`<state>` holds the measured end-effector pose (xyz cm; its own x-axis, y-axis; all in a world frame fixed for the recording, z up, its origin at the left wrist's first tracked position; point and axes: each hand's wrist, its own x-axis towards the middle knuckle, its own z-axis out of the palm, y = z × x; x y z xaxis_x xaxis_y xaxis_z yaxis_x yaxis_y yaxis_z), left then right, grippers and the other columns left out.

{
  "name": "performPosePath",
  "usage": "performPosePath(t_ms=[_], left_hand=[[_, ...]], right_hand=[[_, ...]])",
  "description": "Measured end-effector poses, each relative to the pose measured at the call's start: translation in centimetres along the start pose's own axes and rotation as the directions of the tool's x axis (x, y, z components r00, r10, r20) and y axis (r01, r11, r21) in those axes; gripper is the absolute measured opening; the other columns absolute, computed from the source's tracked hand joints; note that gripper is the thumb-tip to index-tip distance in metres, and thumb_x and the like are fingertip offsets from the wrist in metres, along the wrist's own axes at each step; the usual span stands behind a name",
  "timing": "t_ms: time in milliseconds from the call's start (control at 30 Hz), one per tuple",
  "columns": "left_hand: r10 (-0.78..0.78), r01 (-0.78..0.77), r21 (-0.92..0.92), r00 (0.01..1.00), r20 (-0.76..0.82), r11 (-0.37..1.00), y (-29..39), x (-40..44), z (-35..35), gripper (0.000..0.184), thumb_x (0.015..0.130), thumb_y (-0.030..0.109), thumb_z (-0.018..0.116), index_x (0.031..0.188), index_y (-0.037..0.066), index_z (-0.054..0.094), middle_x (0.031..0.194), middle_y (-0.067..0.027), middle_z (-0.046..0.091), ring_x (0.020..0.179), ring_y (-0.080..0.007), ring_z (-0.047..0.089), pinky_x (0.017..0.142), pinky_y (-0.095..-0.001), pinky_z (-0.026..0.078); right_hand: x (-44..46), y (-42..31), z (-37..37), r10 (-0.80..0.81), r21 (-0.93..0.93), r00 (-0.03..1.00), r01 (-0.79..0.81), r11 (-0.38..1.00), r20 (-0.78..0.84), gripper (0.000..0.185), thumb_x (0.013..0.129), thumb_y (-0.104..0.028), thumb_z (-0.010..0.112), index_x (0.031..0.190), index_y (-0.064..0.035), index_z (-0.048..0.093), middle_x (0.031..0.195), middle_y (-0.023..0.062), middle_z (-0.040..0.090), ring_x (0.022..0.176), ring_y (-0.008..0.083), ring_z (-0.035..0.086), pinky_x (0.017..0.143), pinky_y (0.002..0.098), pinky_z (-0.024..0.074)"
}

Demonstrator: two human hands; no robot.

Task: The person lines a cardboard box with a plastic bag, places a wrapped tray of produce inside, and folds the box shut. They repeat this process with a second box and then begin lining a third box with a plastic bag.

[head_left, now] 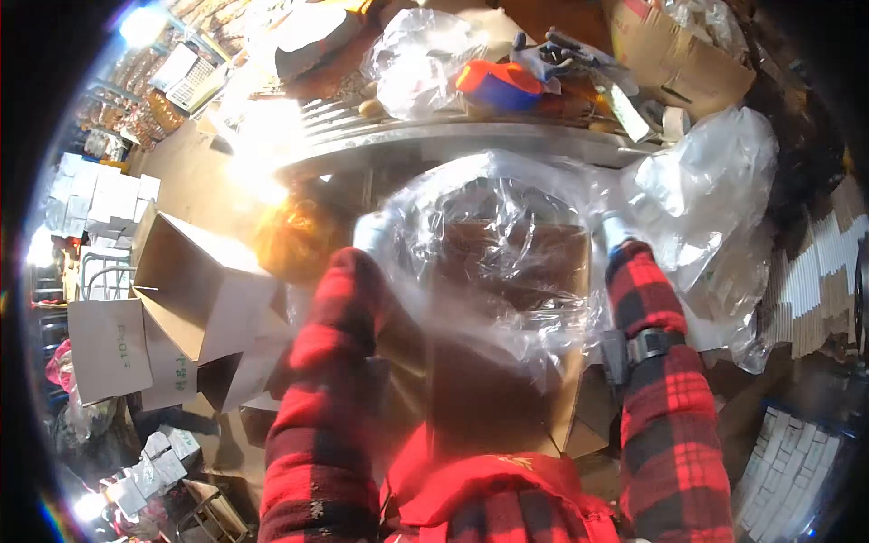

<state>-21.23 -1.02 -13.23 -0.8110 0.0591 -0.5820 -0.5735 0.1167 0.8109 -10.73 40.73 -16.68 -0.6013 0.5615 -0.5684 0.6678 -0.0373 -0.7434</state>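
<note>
A large clear plastic bag (507,208) is spread across an open cardboard box (498,389) in front of my body. My left hand (371,233), pale and partly blurred, is at the bag's left edge with the film gathered at it. At the bag's right edge, my right hand (617,231) is closed on the film, and more plastic bunches beside it. Both hands are above the box and wide apart. The fingers are small and hard to make out in the glare. Through the film, the box's brown inner wall shows.
Ahead is a metal-edged table (434,136) with an orange and blue item (501,84), gloves (552,56) and plastic. Open cartons (204,281) stand at left, near an orange bag (294,237). Stacked white boxes (787,471) are at lower right.
</note>
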Motion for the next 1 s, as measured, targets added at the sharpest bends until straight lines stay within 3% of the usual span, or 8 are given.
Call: performPosePath(t_ms=[400,500,533,667,700,733,833,1000], left_hand=[[-0.209,0.403,-0.165,0.732,0.648,0.900,-8.4,-10.1,-3.2,0.014,0.078,0.007,0.060,0.091,0.001,0.059,0.079,-0.0049,0.061,0.074,-0.0169,0.059,0.064,-0.0303,0.049],[0.016,-0.125,0.676,0.986,0.166,0.726,-14.8,-6.3,-9.9,0.017,0.069,-0.004,0.056,0.085,-0.001,0.062,0.079,-0.0072,0.062,0.068,-0.0189,0.059,0.063,-0.0299,0.046],[-0.102,0.056,0.469,0.992,0.073,0.882,-12.7,-7.4,-10.7,0.017,0.070,0.000,0.056,0.085,0.001,0.063,0.077,-0.0033,0.062,0.067,-0.0171,0.059,0.063,-0.0296,0.046],[0.004,-0.344,0.848,0.927,0.374,0.403,-10.7,-13.3,-9.3,0.017,0.071,0.014,0.060,0.082,0.002,0.063,0.071,-0.0124,0.063,0.059,-0.0269,0.059,0.057,-0.0334,0.047],[-0.086,-0.604,0.765,0.769,0.633,0.224,-11.3,-15.4,-8.2,0.016,0.070,0.011,0.063,0.084,0.003,0.063,0.073,-0.0111,0.062,0.064,-0.0212,0.059,0.062,-0.0309,0.047],[-0.140,-0.638,0.679,0.684,0.716,0.364,-12.0,-18.1,-7.5,0.016,0.070,0.012,0.063,0.084,0.003,0.063,0.074,-0.0104,0.062,0.065,-0.0207,0.059,0.063,-0.0308,0.047],[-0.106,-0.430,0.443,0.612,0.784,0.787,-14.5,-23.6,-5.8,0.016,0.071,0.013,0.064,0.085,0.004,0.062,0.074,-0.0083,0.062,0.066,-0.0190,0.059,0.063,-0.0305,0.047],[0.109,-0.386,0.359,0.794,0.598,0.850,-18.9,-22.4,-5.4,0.017,0.074,0.015,0.065,0.086,0.005,0.061,0.074,-0.0048,0.062,0.068,-0.0162,0.058,0.063,-0.0300,0.047]], right_hand=[[-16.3,12.4,-5.4,0.016,-0.311,0.914,0.121,0.943,0.406,0.023,0.078,-0.020,0.061,0.068,0.0009,0.062,0.060,0.0105,0.057,0.050,0.0265,0.051,0.048,0.0377,0.0427],[-14.3,17.3,-10.6,-0.153,-0.544,0.987,0.150,0.825,0.040,0.015,0.074,-0.015,0.060,0.070,-0.0005,0.062,0.062,0.0132,0.059,0.053,0.0287,0.055,0.050,0.0390,0.0435],[-14.5,17.6,-11.5,-0.227,-0.614,0.971,0.133,0.778,-0.077,0.013,0.073,-0.013,0.059,0.071,-0.0009,0.063,0.062,0.0142,0.060,0.054,0.0294,0.057,0.051,0.0395,0.0437],[-24.3,13.8,-8.2,0.294,-0.616,0.948,-0.157,0.772,0.127,0.024,0.076,-0.024,0.054,0.074,-0.0014,0.061,0.058,0.0110,0.057,0.061,0.0215,0.058,0.057,0.0313,0.0437],[-23.1,20.2,-8.4,0.329,-0.796,0.849,0.163,0.582,0.414,0.022,0.075,-0.021,0.055,0.076,-0.0008,0.062,0.057,0.0097,0.056,0.061,0.0202,0.057,0.058,0.0305,0.0436],[-22.0,26.7,-8.6,0.333,-0.743,0.671,0.533,0.406,0.663,0.021,0.074,-0.019,0.056,0.078,-0.0001,0.062,0.057,0.0084,0.056,0.061,0.0188,0.057,0.059,0.0296,0.0434],[-30.6,18.6,-6.6,0.097,-0.251,0.685,0.129,0.959,0.722,0.021,0.076,-0.018,0.062,0.089,-0.0023,0.064,0.078,0.0038,0.063,0.071,0.0156,0.059,0.066,0.0308,0.0464],[-31.2,14.5,-3.3,0.287,-0.039,0.801,-0.314,0.949,0.525,0.020,0.071,-0.003,0.057,0.090,0.0010,0.061,0.080,0.0026,0.060,0.074,0.0131,0.053,0.066,0.0262,0.0424]])
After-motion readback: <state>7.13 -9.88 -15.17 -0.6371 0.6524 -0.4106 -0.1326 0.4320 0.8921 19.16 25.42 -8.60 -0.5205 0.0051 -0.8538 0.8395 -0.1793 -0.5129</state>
